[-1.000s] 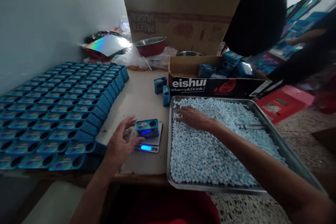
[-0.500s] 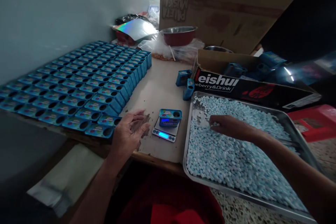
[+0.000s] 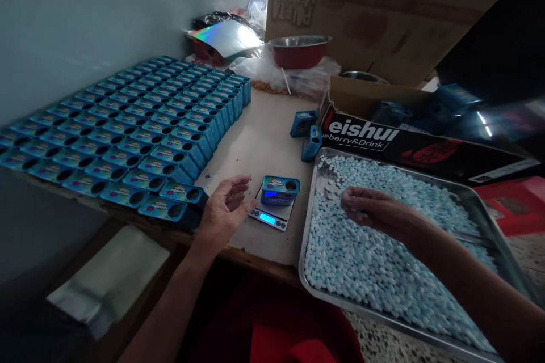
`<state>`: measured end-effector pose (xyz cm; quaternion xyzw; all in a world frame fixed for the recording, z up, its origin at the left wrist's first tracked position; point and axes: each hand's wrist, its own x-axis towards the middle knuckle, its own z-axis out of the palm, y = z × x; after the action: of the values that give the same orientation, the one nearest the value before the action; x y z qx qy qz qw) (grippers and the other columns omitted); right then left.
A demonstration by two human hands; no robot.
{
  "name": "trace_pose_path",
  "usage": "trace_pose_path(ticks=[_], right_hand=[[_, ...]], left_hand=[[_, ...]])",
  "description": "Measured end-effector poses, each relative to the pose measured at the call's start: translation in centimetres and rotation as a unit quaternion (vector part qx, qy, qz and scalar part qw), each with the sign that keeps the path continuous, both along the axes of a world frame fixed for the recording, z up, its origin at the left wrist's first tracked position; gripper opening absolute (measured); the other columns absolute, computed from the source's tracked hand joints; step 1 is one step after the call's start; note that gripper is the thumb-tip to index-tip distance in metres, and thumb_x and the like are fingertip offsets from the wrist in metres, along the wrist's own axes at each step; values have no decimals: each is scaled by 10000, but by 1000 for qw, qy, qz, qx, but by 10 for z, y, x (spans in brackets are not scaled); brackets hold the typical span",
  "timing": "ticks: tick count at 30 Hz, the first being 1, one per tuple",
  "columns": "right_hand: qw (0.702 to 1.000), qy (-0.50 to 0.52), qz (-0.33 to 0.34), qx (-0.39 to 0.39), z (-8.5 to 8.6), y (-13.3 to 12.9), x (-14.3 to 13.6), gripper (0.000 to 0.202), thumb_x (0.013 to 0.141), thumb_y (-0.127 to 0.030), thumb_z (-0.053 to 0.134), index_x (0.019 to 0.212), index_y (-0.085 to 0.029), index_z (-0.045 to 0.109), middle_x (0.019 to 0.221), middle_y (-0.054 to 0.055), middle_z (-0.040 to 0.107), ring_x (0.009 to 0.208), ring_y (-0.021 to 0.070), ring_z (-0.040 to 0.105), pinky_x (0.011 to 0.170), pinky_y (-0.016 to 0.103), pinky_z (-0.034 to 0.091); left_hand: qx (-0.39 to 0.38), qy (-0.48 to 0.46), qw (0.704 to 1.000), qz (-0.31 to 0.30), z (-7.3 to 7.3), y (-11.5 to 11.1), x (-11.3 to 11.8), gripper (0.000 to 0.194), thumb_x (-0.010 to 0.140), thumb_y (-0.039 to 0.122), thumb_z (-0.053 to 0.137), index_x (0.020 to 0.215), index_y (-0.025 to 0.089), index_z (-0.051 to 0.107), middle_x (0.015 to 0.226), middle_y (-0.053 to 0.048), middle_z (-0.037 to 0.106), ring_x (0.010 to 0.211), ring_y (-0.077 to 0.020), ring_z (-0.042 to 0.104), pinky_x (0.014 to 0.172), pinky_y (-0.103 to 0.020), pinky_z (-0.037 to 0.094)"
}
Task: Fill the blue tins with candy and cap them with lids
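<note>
A small blue box [image 3: 279, 190] with a dark round hole in its top stands on a digital scale [image 3: 269, 216] whose display glows blue. Left of the scale is my left hand [image 3: 225, 211], empty, its fingers spread and the thumb close to the scale's edge. My right hand [image 3: 366, 207] hovers over a metal tray [image 3: 303, 255] of small white and pale-blue candies [image 3: 361, 264]. Its fingers are curled together; whatever they hold is hidden.
Rows of similar blue boxes [image 3: 140, 125] cover the left of the table. Two more boxes [image 3: 312, 143] stand by a black carton [image 3: 426, 144] behind the tray. Farther back are a red bowl [image 3: 300, 55] on clear plastic and a large cardboard box [image 3: 366, 17].
My left hand has come nearer the scale and the box on it. My right hand has risen slightly from the candies with its fingers curled. The camera view has shifted a little.
</note>
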<state>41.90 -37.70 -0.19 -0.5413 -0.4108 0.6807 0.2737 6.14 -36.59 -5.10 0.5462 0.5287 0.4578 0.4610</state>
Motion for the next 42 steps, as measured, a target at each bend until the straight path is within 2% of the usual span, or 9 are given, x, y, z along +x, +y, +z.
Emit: trace_pose_path(ticks=[10, 15, 18, 21, 27, 30, 33, 37, 42], right_hand=[[938, -179, 236, 179, 63, 51, -71, 281, 864, -463, 730, 918, -194, 670, 701, -25, 523, 619, 106, 463, 541, 233, 372], [974, -66, 193, 101, 53, 58, -64, 331, 850, -484, 757, 906, -189, 615, 638, -52, 481, 527, 71, 366, 471, 212, 259], [985, -64, 133, 88, 36, 50, -45, 374, 816, -507, 784, 843, -179, 605, 630, -45, 475, 518, 68, 343, 461, 220, 205], [992, -35, 106, 65, 16, 37, -28, 395, 792, -524, 795, 817, -177, 609, 674, -25, 495, 544, 76, 366, 482, 229, 230], [995, 23, 89, 32, -21, 15, -10, 369, 865, -526, 723, 818, -186, 588, 742, -7, 530, 560, 80, 377, 506, 233, 263], [998, 16, 59, 29, -31, 9, -5, 369, 878, -534, 709, 840, -181, 605, 761, -3, 538, 567, 78, 383, 507, 226, 282], [998, 29, 36, 34, -33, 4, -3, 380, 870, -535, 720, 826, -173, 609, 744, -7, 525, 567, 76, 380, 508, 226, 288], [998, 43, 18, 47, -27, -3, -3, 400, 870, -539, 719, 791, -164, 602, 719, -11, 513, 570, 76, 376, 522, 227, 289], [997, 49, -55, 31, -22, -12, -5, 360, 828, -498, 774, 861, -174, 621, 754, -17, 534, 615, 86, 418, 570, 226, 325]], left_hand=[[-19, -1, 1000, -7, -14, 5, -2, 556, 747, 417, 809, 1249, 239, 649, 1247, -105, 671, 1176, -266, 663, 1033, -454, 550], [136, 142, 980, -40, 8, 11, 16, 605, 739, 399, 834, 1296, 290, 622, 1342, -82, 632, 1275, -297, 592, 1108, -479, 490], [234, 272, 923, -140, 35, 23, 43, 558, 760, 293, 823, 1282, 275, 627, 1373, -105, 620, 1351, -331, 523, 1179, -484, 405], [210, 380, 870, -232, 61, 43, 52, 326, 806, 146, 727, 1113, 247, 678, 1105, -100, 713, 1064, -285, 680, 1010, -418, 519], [174, 467, 840, -215, 90, 82, -45, 374, 770, 208, 684, 1137, 279, 685, 1094, -31, 720, 1007, -269, 681, 917, -378, 535], [118, 426, 862, -247, 91, 90, -97, 373, 721, 324, 693, 1092, 313, 727, 1063, -40, 740, 997, -256, 693, 932, -360, 548], [77, 370, 892, -248, 95, 86, -113, 334, 622, 418, 793, 949, 355, 770, 952, -90, 751, 893, -271, 714, 853, -368, 584], [133, 370, 892, -224, 92, 70, -67, 307, 714, 501, 761, 991, 371, 774, 1028, -82, 754, 921, -288, 717, 864, -403, 579], [147, 337, 922, -123, 38, 97, 83, 390, 735, 315, 787, 1101, 233, 681, 1091, -88, 718, 1016, -296, 688, 947, -445, 543]])
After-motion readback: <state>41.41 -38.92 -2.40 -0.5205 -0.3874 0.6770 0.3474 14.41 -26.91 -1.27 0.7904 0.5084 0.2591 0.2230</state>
